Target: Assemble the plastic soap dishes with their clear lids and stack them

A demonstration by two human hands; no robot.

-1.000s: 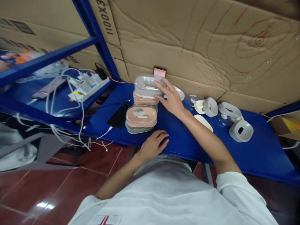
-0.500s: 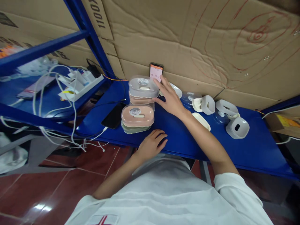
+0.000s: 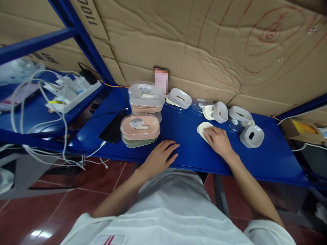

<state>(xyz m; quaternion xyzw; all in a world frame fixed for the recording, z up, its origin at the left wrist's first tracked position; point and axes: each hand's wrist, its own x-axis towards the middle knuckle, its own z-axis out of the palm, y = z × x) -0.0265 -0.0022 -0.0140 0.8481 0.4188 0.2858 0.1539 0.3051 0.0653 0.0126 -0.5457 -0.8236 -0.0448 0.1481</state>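
My right hand (image 3: 218, 140) is on a cream oval plastic piece (image 3: 202, 129), its fingers closed at the near right edge. On the blue table's front edge rests my left hand (image 3: 160, 157), fingers loosely apart and holding nothing. To its upper left, a pink oval box with a clear lid (image 3: 140, 126) sits on a green one. Behind that stands a stack topped by a grey lidded box (image 3: 146, 94). White-grey oval shells with slots, such as one at the back (image 3: 180, 98) and one at the right (image 3: 252, 136), lie among clear lids (image 3: 201, 106) and cream parts (image 3: 208, 112).
A phone (image 3: 161, 81) leans against the cardboard wall (image 3: 178, 41). Left of the boxes lies a black phone (image 3: 111, 128) on a white cable. A power strip (image 3: 76, 97) with tangled cords occupies the left shelf. An open carton (image 3: 304, 131) is at the far right.
My right hand has left the area by the phone and the boxes, moving right and nearer to the cream oval piece. My left hand has stayed in place. The view has shifted slightly.
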